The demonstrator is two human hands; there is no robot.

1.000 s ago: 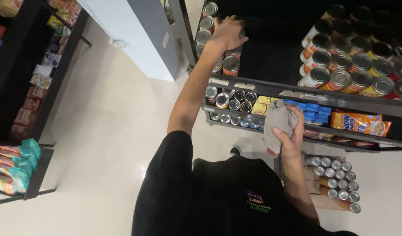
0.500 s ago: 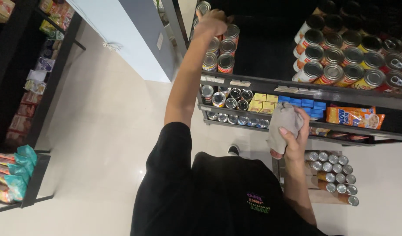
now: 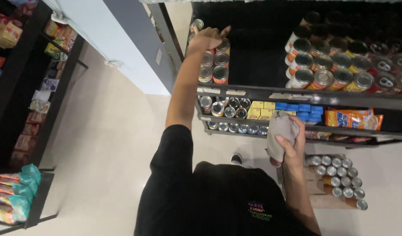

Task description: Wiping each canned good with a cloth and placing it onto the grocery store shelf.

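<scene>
Reaching up to the far left end of the top shelf (image 3: 253,91), the left hand (image 3: 208,37) has climbed from the lower cans to the topmost can (image 3: 196,25) of the stack, fingers closed around it. To the right and nearer, the right hand (image 3: 290,142) stays clamped on a bunched grey cloth (image 3: 279,133), level with the yellow and blue boxes (image 3: 279,109).

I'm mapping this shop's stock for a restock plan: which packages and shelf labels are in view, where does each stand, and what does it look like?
Cans: upper shelf, under the left hand; round, silver tops.
Cans with orange and yellow wrappers: upper shelf, right.
Yellow boxes: middle shelf.
Blue boxes: beside the yellow ones.
Orange bag: middle shelf, right.
Pale label strips: shelf edge.
Grey cloth: in the right hand.
</scene>
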